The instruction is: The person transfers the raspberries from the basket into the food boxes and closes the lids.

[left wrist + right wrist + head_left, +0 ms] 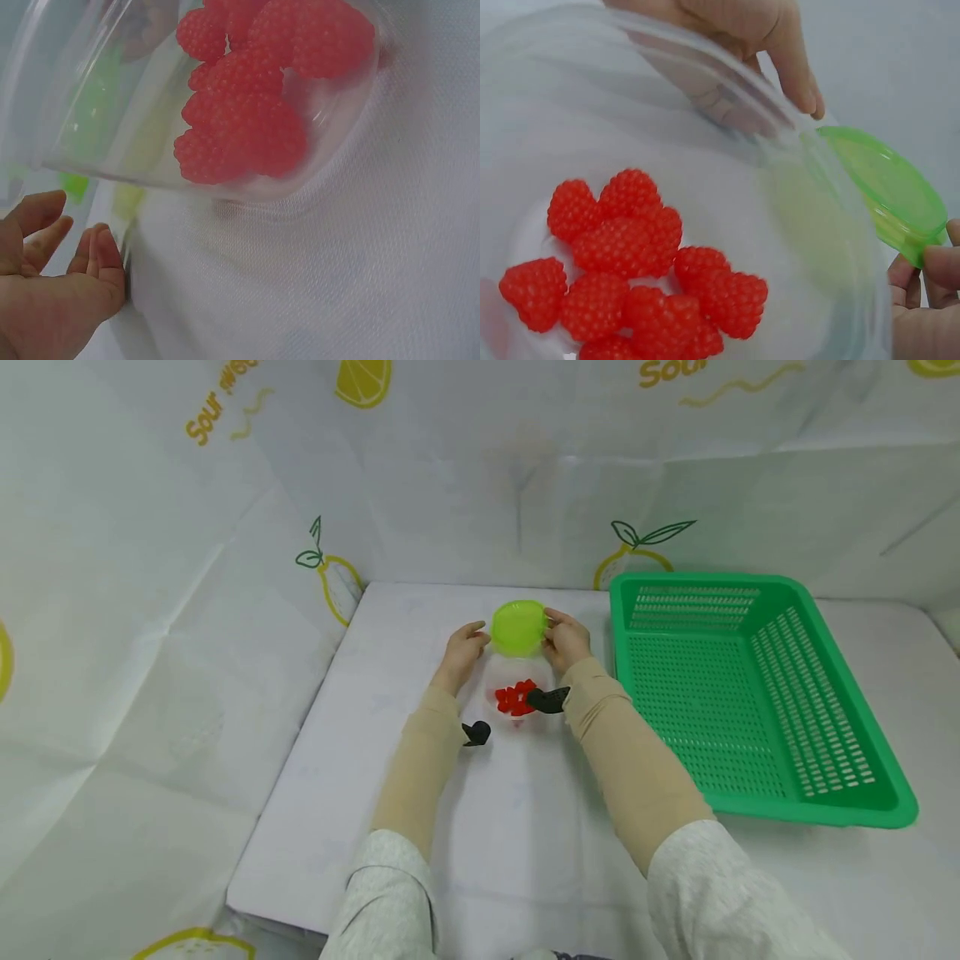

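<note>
A clear plastic bowl stands on the table, holding several red raspberries. Just beyond it is a bright green lid, seen tilted in the right wrist view. My right hand pinches the lid's right edge between thumb and fingers. At the lid's left edge is my left hand, its fingers loosely bent with nothing between them in the left wrist view. Whether its fingertips touch the lid I cannot tell. The raspberries also show through the bowl wall in the left wrist view.
A large green plastic basket with slotted sides stands to the right of my right arm. White cloth covers the table. Behind hangs a lemon-printed sheet. Dark camera mounts jut from the wrists near the bowl.
</note>
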Demonstrator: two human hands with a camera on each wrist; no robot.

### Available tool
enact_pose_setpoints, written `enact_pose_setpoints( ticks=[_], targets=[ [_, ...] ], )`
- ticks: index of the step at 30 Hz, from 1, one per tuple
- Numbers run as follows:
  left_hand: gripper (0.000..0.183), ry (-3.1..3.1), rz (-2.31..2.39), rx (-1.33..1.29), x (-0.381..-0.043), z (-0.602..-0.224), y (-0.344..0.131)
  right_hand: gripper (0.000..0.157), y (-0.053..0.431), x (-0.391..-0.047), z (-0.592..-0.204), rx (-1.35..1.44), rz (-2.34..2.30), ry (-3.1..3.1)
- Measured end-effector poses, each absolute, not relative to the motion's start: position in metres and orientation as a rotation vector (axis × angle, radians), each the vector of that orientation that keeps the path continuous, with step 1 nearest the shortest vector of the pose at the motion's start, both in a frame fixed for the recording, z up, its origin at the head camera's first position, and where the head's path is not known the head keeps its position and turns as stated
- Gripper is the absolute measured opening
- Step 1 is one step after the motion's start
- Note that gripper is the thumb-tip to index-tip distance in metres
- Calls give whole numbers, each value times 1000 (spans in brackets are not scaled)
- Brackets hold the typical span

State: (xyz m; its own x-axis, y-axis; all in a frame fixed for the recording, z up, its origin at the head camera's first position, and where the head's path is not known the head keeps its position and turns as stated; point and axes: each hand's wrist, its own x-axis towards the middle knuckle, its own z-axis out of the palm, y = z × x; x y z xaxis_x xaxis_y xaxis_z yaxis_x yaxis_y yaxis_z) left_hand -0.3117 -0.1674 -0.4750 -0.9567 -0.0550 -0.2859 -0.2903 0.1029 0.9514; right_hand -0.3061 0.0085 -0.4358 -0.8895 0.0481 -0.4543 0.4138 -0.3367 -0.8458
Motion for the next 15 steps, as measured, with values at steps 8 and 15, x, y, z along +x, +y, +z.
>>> enact_pose_setpoints(
  ticks=[8, 15],
  targets=[
    [47, 2053, 2100, -206, -278, -422, -170, 48, 10, -298, -409, 505, -2354, 1562],
    [44, 2019, 2220, -121, -277, -415, -180, 46, 15, -293, -385, 353, -2301, 1618]
  ],
)
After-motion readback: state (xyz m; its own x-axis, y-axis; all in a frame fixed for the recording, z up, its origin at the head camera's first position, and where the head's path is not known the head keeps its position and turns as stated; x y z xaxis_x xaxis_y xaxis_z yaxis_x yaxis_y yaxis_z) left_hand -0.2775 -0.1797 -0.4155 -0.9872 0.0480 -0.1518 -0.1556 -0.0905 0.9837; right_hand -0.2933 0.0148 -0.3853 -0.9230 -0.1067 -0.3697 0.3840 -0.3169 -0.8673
